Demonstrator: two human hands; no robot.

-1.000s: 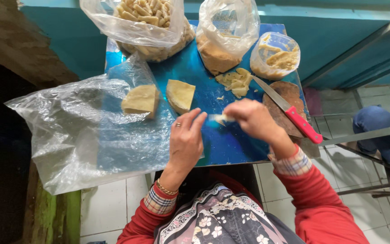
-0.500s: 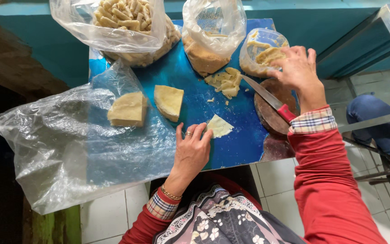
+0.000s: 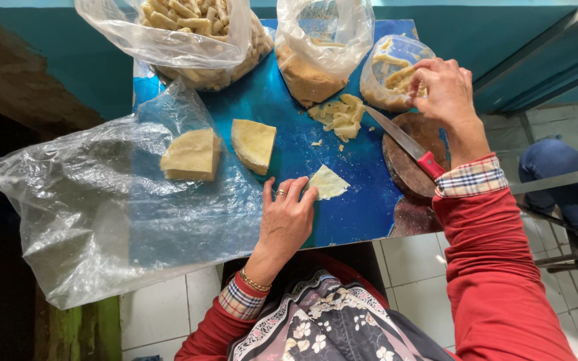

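Beside the left hand [image 3: 287, 220], whose flat, open fingertips press it to the blue table [image 3: 282, 113], a thin pale triangular dough slice [image 3: 327, 182] is kept in place. Since a second ago, the right hand [image 3: 444, 90] has been moved away to the small clear bag of strips [image 3: 386, 70], fingers pinched inside; what is gripped cannot be told.

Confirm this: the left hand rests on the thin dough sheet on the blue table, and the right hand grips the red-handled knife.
Wrong about the knife. In the head view the knife lies untouched on the round board; the right hand reaches into the small bag. The left hand does rest on the dough sheet on the blue table.
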